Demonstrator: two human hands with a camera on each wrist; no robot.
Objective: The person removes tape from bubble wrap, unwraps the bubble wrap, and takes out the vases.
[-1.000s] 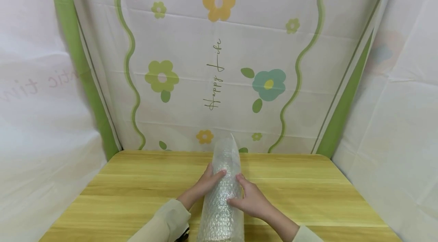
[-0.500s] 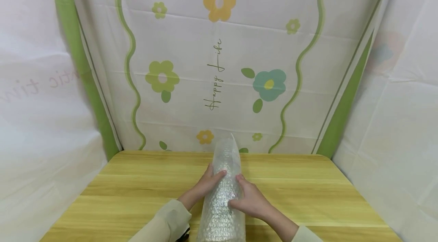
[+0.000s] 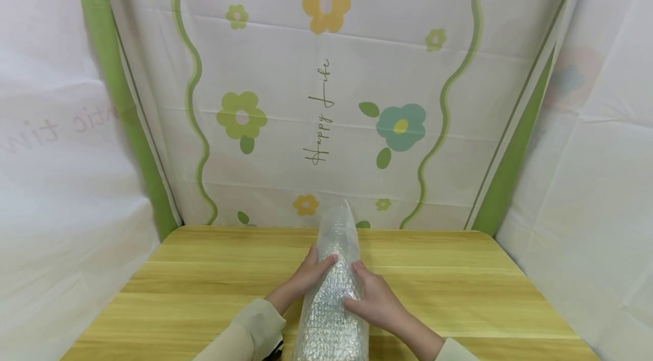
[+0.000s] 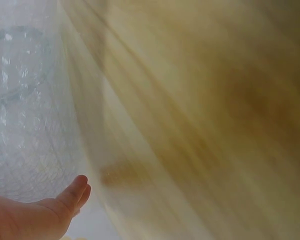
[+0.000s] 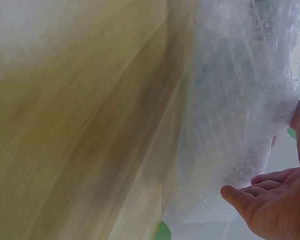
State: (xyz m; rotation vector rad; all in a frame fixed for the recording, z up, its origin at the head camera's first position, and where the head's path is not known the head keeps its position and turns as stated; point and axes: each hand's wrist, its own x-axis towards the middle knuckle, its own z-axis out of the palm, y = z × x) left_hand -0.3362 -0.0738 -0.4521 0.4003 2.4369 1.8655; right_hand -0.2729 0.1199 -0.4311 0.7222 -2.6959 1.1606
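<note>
A tube-shaped bundle of clear bubble wrap (image 3: 331, 321) runs away from me down the middle of the head view, its narrower far end reaching over the table's back edge. My left hand (image 3: 306, 275) grips its left side, thumb across the top and fingers around the far flank. On the right side my right hand (image 3: 376, 298) holds it, with thumb on the top face and fingertips along the flank. A pale bluish curved line shows through the bubble wrap (image 4: 25, 125) in the left wrist view. The near end is cut off by the frame.
The wood-grain table (image 3: 214, 276) extends to both sides of the bundle. White fabric with printed flowers (image 3: 275, 168) hangs behind the table, and more white cloth (image 3: 586, 191) closes in the left and right sides.
The near part of the bubble wrap bulges slightly further right, and my right thumb has shifted a little right with it. My left hand stays in place.
</note>
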